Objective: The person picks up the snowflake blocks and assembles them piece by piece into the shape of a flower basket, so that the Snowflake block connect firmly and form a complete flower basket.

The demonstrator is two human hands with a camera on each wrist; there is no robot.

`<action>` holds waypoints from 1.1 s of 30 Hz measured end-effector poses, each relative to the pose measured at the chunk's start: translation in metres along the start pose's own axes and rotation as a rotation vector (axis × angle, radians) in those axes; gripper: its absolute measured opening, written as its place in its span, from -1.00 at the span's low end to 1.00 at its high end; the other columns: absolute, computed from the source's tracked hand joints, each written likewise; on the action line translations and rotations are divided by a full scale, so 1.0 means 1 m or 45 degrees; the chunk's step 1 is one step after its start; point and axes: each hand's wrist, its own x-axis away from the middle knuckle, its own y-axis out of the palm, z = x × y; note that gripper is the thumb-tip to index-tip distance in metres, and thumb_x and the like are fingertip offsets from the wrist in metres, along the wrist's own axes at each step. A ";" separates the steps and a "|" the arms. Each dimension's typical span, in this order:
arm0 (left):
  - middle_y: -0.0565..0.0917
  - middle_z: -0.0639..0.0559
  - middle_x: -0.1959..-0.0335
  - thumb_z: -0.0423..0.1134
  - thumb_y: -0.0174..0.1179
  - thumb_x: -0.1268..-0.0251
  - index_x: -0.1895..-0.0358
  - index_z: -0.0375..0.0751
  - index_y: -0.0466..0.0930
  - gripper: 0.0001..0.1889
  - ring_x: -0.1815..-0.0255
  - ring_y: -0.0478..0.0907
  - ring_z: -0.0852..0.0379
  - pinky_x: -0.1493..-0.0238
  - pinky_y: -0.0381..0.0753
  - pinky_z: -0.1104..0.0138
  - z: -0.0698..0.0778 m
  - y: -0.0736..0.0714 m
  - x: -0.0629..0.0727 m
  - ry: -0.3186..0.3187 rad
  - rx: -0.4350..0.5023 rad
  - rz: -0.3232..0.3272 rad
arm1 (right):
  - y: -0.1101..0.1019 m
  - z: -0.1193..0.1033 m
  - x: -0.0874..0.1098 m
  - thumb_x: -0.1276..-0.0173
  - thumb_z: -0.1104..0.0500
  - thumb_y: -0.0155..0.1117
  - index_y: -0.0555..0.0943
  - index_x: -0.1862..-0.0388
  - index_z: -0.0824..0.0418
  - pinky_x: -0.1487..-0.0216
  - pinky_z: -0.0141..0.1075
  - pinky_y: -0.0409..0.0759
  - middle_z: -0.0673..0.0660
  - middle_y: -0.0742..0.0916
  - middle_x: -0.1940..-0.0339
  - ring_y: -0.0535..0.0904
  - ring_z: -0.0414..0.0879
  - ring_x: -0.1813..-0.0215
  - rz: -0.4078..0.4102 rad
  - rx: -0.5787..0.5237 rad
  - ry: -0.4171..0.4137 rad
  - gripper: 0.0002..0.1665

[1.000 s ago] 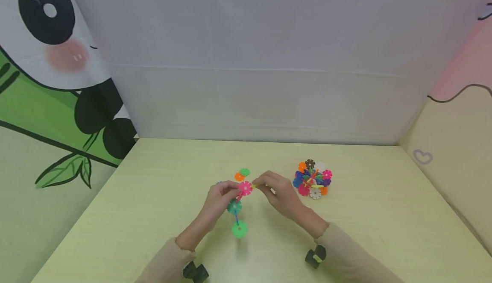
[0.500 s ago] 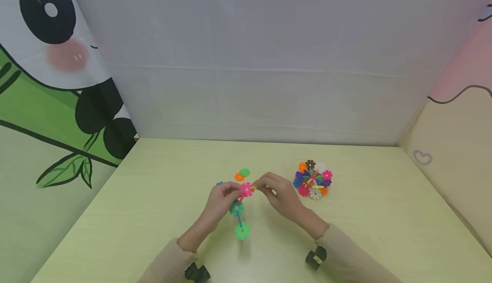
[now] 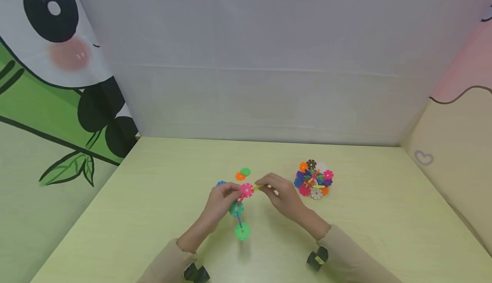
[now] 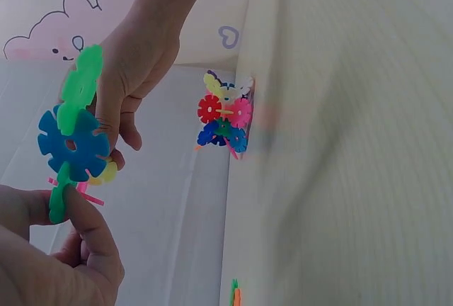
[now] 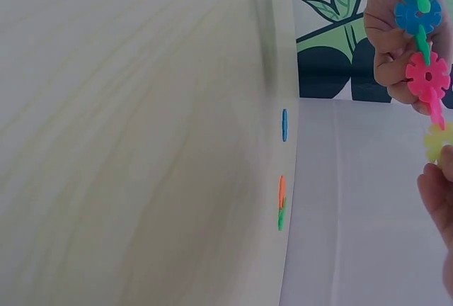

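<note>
A chain of notched plastic discs hangs between the hands over the table. My left hand (image 3: 220,204) pinches it near the pink disc (image 3: 247,190). Below trail a teal-green disc (image 3: 236,208), a blue disc (image 4: 73,143) seen edge-on from the head, and a light green disc (image 3: 242,231) at the bottom end. A yellow disc (image 5: 437,144) sits at the other end, beside the pink pieces. My right hand (image 3: 283,196) pinches this yellow disc between thumb and fingertips, partly covering it. In the left wrist view the right hand (image 4: 141,58) lies behind the chain.
To the right lies a cluster of many-coloured discs (image 3: 313,180) joined together. Behind the hands, a loose orange disc (image 3: 240,176) overlaps a green disc (image 3: 245,171). A blue disc (image 5: 284,125) lies near the left hand. A white wall (image 3: 246,60) closes off the table's far edge.
The dangling chain has swung slightly right. My right fingertips have drawn back a little from the pink disc, so more of the yellow disc shows. Both hands keep their grip.
</note>
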 end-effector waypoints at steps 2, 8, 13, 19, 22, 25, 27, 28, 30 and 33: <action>0.72 -0.08 0.29 -0.38 0.14 -0.34 0.13 -0.44 0.66 -0.81 0.42 0.50 0.23 0.38 0.51 0.48 -0.001 -0.001 0.000 -0.010 -0.002 0.001 | -0.001 -0.001 0.001 -0.11 0.53 0.38 0.67 0.22 0.32 0.28 -0.47 0.69 0.15 0.77 0.33 0.71 -0.08 0.31 -0.005 0.004 0.019 -0.74; 0.71 -0.02 0.29 -0.38 0.13 -0.35 0.11 -0.42 0.65 -0.81 0.37 0.51 0.23 0.33 0.53 0.49 -0.006 -0.010 -0.003 -0.044 -0.014 0.033 | -0.003 0.004 0.000 -0.13 0.48 0.40 0.63 0.15 0.32 0.32 -0.45 0.69 0.19 0.77 0.28 0.70 -0.04 0.29 -0.052 -0.019 0.102 -0.71; 0.71 0.01 0.26 -0.35 0.12 -0.37 0.08 -0.41 0.65 -0.79 0.33 0.52 0.24 0.29 0.54 0.49 -0.012 -0.027 -0.007 -0.063 -0.046 0.086 | 0.003 0.018 -0.010 -0.26 0.36 0.36 0.62 0.03 0.33 0.25 -0.39 0.70 0.23 0.76 0.16 0.69 0.01 0.20 -0.186 -0.036 0.340 -0.71; 0.69 0.06 0.28 -0.30 0.10 -0.40 0.03 -0.40 0.64 -0.75 0.30 0.51 0.22 0.28 0.53 0.47 -0.018 -0.045 -0.007 -0.097 -0.087 0.120 | 0.022 0.052 -0.029 -0.33 0.30 0.31 0.59 -0.08 0.40 0.12 -0.27 0.67 0.34 0.70 0.05 0.64 0.09 0.12 -0.369 -0.093 0.703 -0.64; 0.67 0.07 0.32 -0.29 0.11 -0.40 0.02 -0.40 0.63 -0.74 0.31 0.49 0.21 0.32 0.52 0.46 -0.018 -0.051 -0.005 -0.113 -0.095 0.124 | 0.036 0.072 -0.035 -0.31 0.31 0.33 0.59 -0.09 0.40 0.11 -0.27 0.64 0.33 0.68 0.06 0.61 0.07 0.13 -0.424 -0.121 0.844 -0.62; 0.66 0.09 0.33 -0.27 0.11 -0.40 0.02 -0.41 0.62 -0.73 0.32 0.48 0.21 0.35 0.51 0.45 -0.018 -0.053 -0.004 -0.124 -0.106 0.119 | 0.049 0.088 -0.036 -0.29 0.31 0.34 0.60 -0.07 0.37 0.11 -0.25 0.63 0.30 0.66 0.09 0.59 0.05 0.12 -0.447 -0.128 0.952 -0.64; 0.66 0.08 0.32 -0.27 0.10 -0.40 0.03 -0.40 0.62 -0.74 0.32 0.48 0.21 0.34 0.51 0.45 -0.019 -0.055 -0.003 -0.136 -0.112 0.120 | 0.056 0.097 -0.035 -0.31 0.28 0.34 0.61 -0.07 0.33 0.07 -0.21 0.63 0.27 0.67 0.07 0.59 0.04 0.08 -0.453 -0.122 1.003 -0.64; 0.66 0.07 0.32 -0.27 0.10 -0.40 0.03 -0.40 0.62 -0.74 0.31 0.48 0.21 0.34 0.51 0.45 -0.019 -0.055 -0.003 -0.139 -0.113 0.120 | 0.059 0.100 -0.035 -0.32 0.26 0.33 0.62 -0.08 0.31 0.04 -0.17 0.63 0.27 0.67 0.06 0.59 0.05 0.05 -0.456 -0.118 1.020 -0.64; 0.66 0.08 0.32 -0.27 0.10 -0.40 0.03 -0.40 0.62 -0.74 0.31 0.48 0.20 0.33 0.51 0.45 -0.020 -0.056 -0.003 -0.139 -0.111 0.122 | 0.064 0.106 -0.034 -0.34 0.19 0.32 0.62 -0.11 0.26 -0.05 -0.13 0.59 0.25 0.68 0.03 0.58 0.05 0.00 -0.468 -0.091 1.029 -0.63; 0.65 0.12 0.34 -0.27 0.11 -0.39 0.04 -0.40 0.63 -0.74 0.30 0.48 0.20 0.32 0.51 0.45 -0.021 -0.056 -0.003 -0.137 -0.101 0.124 | 0.070 0.111 -0.035 -0.33 0.11 0.34 0.66 -0.08 0.23 -0.09 -0.11 0.56 0.23 0.69 0.03 0.56 0.04 -0.01 -0.499 -0.046 1.038 -0.62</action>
